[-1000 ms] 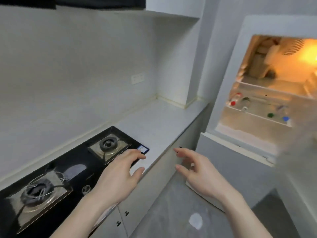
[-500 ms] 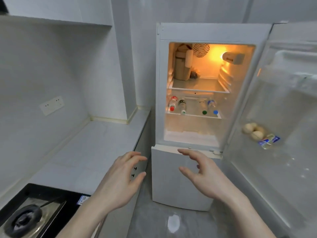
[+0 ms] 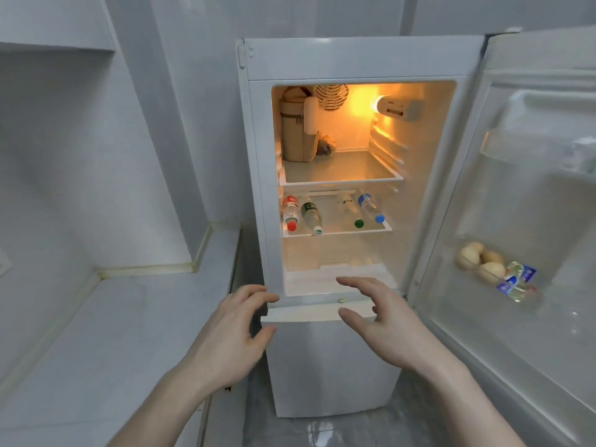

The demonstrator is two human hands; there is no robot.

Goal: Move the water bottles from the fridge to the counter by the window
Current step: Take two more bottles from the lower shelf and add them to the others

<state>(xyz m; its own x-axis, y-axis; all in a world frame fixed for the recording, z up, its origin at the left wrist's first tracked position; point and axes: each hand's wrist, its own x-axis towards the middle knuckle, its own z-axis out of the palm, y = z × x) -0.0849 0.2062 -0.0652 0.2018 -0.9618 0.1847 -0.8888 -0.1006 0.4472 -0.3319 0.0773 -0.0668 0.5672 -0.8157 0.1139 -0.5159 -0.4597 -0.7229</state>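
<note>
Two bare forearms reach forward from the bottom edge of the view toward an open fridge (image 3: 354, 59). The left hand (image 3: 232, 337) is raised palm down in front of the fridge's lower left corner, fingers loosely spread and slightly bent, thumb held apart; it holds nothing and touches nothing. The right hand (image 3: 383, 321) hovers in front of the lower edge of the open compartment, palm turned inward, fingers extended and relaxed, thumb apart below them; it too is empty. The hands are apart from each other, with a gap between them.

Inside the lit fridge, four bottles lie on their sides on the lower shelf (image 3: 337, 233), caps toward the front edge. At the shelf's left end lies a red-capped bottle (image 3: 290, 211), with a white-capped bottle (image 3: 311, 215) just beside it. Toward the right end lie a green-capped bottle (image 3: 352, 211) and a blue-capped bottle (image 3: 369, 206), side by side. The upper shelf (image 3: 342, 180) carries a tan container (image 3: 293, 133) at its back left corner.

The door (image 3: 532, 188) stands open on the right; its lower rack holds pale round items (image 3: 480, 262) and small packets (image 3: 517, 280). A grey counter (image 3: 113, 333) runs along the left, meeting the fridge's side.
</note>
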